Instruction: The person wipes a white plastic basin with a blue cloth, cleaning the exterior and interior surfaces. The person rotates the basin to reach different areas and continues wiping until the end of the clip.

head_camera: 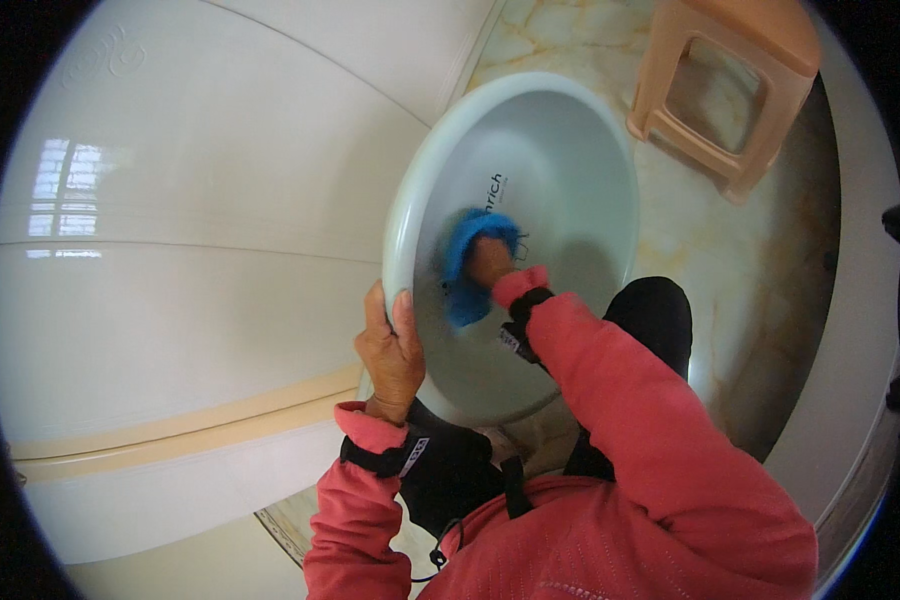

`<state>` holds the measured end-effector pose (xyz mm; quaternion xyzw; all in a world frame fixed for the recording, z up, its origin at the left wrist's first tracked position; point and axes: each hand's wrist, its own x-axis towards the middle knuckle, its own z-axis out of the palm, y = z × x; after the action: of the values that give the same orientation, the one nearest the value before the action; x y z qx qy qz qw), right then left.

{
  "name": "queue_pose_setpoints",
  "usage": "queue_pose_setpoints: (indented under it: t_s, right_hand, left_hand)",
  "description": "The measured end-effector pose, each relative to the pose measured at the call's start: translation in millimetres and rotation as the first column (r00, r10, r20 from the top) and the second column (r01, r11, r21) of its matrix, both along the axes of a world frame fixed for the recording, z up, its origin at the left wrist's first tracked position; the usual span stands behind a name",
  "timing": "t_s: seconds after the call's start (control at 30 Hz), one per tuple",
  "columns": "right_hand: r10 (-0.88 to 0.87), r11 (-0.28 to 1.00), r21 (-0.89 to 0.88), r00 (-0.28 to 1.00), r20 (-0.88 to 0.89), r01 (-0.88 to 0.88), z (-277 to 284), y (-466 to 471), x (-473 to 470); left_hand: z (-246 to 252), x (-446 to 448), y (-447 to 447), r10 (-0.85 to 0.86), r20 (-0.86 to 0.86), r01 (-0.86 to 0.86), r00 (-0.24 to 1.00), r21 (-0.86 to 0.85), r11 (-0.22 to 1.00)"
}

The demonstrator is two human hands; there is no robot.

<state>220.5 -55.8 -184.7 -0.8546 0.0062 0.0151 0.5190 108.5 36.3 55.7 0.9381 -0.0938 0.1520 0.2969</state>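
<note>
A large pale green plastic basin (570, 172) stands tilted before me, its inside facing me. My left hand (391, 349) grips its rim on the left, with the thumb over the edge. Inside the basin my right hand (490, 261) presses a blue cloth (469, 300) against the inner surface. The cloth wraps round the fingers and hides most of them; it looks blurred. Dark printed writing and a small line drawing show on the basin wall beside the cloth.
A peach plastic stool (720, 97) stands at the upper right on the marbled tile floor (667, 225). Glossy white panels (195, 187) rise close along the left, with a beige trim strip (195, 431) low on them. My knee in black trousers (652, 315) is close to the basin's right side.
</note>
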Motion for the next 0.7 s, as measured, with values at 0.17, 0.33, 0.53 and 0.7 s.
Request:
queue_pose_setpoints:
  t_s: [0.17,0.33,0.53,0.7]
  right_hand:
    - [-0.231,0.973,-0.043,0.967,-0.109,0.227,-64.7,-19.5,-24.2]
    - [-0.034,0.999,0.013,0.999,-0.007,0.034,-6.0,9.9,-13.2]
    - [-0.087,0.966,-0.185,0.903,0.422,0.179,41.6,15.6,14.5]
    - [-0.112,0.98,-0.195,0.924,-0.365,0.042,-66.1,-27.4,-12.0]
  left_hand:
    - [-1.9,1.5,-5.1,0.0,0.021,0.0,1.0,0.006,1.0]
    - [-2.8,2.2,-6.4,-0.021,0.065,0.021,0.998,-0.002,1.0]
    - [-2.7,-1.3,-5.3,0.024,0.031,-0.025,0.999,0.032,0.999]
    - [-4.1,-2.3,-8.1,0.012,0.013,-0.011,1.0,-0.005,1.0]
